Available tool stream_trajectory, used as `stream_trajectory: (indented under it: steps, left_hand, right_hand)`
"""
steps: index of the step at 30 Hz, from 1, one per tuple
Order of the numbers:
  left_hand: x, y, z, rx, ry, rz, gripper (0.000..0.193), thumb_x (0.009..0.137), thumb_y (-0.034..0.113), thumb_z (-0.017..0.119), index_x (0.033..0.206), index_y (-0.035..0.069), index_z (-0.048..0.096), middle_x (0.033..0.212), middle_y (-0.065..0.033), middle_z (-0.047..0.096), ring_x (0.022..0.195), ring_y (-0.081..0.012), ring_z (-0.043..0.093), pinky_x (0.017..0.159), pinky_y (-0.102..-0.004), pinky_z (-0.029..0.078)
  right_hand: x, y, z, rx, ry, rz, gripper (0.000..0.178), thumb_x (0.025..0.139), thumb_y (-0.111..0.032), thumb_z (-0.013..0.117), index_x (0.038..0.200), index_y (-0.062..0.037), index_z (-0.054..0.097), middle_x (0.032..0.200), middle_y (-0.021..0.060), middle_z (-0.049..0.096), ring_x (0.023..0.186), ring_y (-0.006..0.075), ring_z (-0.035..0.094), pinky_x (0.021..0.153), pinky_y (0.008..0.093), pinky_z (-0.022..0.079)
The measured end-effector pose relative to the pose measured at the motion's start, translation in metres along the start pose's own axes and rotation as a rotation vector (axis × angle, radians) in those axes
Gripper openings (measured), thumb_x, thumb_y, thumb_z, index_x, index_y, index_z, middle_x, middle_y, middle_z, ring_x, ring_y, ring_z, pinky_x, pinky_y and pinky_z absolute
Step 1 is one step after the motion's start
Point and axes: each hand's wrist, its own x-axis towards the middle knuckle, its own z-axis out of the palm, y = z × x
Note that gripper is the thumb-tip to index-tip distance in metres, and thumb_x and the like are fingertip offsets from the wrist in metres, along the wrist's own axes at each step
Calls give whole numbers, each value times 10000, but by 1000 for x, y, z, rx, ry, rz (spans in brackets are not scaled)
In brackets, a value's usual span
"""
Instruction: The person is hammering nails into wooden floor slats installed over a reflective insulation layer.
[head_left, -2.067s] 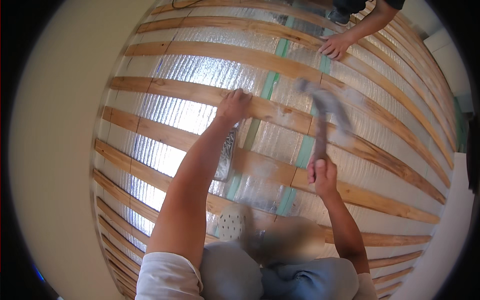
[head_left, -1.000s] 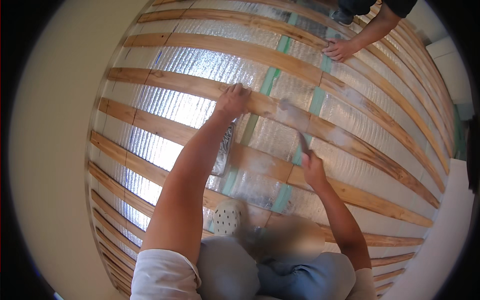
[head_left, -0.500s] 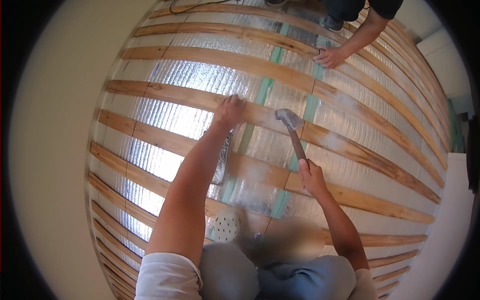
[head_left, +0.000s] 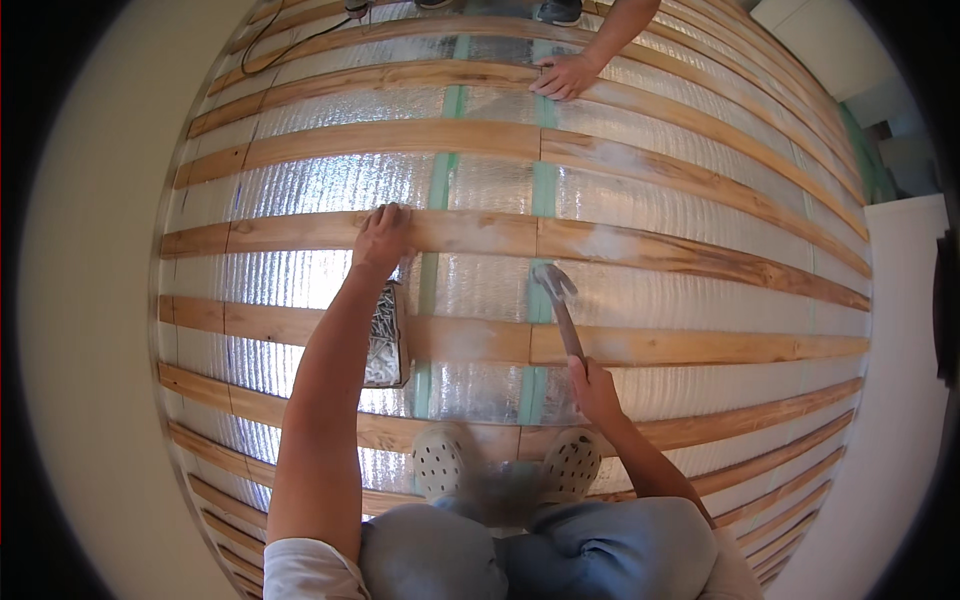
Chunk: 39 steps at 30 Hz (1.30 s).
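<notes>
My left hand (head_left: 382,238) rests on a wooden batten (head_left: 470,230), its fingers curled over the far edge. In my right hand (head_left: 595,392) is the wooden handle of a claw hammer (head_left: 570,325). The hammer's metal head hangs over a green tape strip, just on my side of that batten and right of my left hand. Beside my left forearm, an open box (head_left: 386,350) of nails or screws lies across another batten, partly hidden by the arm.
Rows of battens run left to right over silvery reflective sheeting (head_left: 480,285) with green tape strips (head_left: 541,190). Another person's hand (head_left: 567,76) presses a farther batten. A dark cord (head_left: 290,52) lies at far left. My clogs (head_left: 572,465) stand near my knees.
My view has turned, so the battens now run more level. The hammer head has moved off the batten toward me. My left hand stays on the same batten.
</notes>
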Motion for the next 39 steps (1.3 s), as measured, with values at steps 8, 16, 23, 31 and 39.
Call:
stream_trajectory:
  steps: [8, 16, 23, 31, 39]
  left_hand:
    - [2, -1, -6, -54, -47, -14, 734, 698, 255, 769, 1334, 142, 419, 1346, -33, 420, 1296, -266, 390, 1093, -381, 338]
    - [-2, 1, -3, -69, -23, 23, 717, 677, 247, 780, 1295, 124, 438, 1279, -58, 455, 1246, -276, 429, 1047, -375, 395]
    - [3, -7, 1, -10, -19, 92, 677, 702, 238, 755, 1281, 94, 435, 1245, -92, 456, 1201, -289, 447, 1030, -379, 412]
    - [4, -3, 4, -81, 22, 115, 681, 704, 257, 747, 1286, 94, 432, 1243, -96, 454, 1203, -299, 433, 1032, -395, 405]
    - [-13, -17, 5, 48, 218, 214, 423, 727, 209, 695, 1107, 65, 576, 1071, -103, 570, 1069, -301, 511, 895, -415, 451]
  right_hand:
    - [7, 3, 1, -97, -2, -28, 455, 968, -425, 484, 850, 12, 531, 567, 59, 514, 452, 150, 526, 445, 324, 441]
    - [-49, 29, 5, -70, -17, 42, 391, 935, -383, 554, 884, 4, 540, 592, 84, 562, 464, 167, 560, 463, 323, 450]
    - [-75, 32, 11, -129, 71, 11, 359, 891, -339, 613, 886, 12, 538, 676, 180, 595, 656, 309, 626, 602, 407, 475]
    - [-74, 23, 8, -47, 43, 132, 377, 869, -348, 610, 919, 24, 573, 834, 247, 641, 808, 419, 630, 698, 462, 487]
    - [-71, 34, 26, -124, 136, -35, 299, 854, -291, 643, 865, -4, 563, 699, 163, 621, 667, 286, 639, 599, 407, 482]
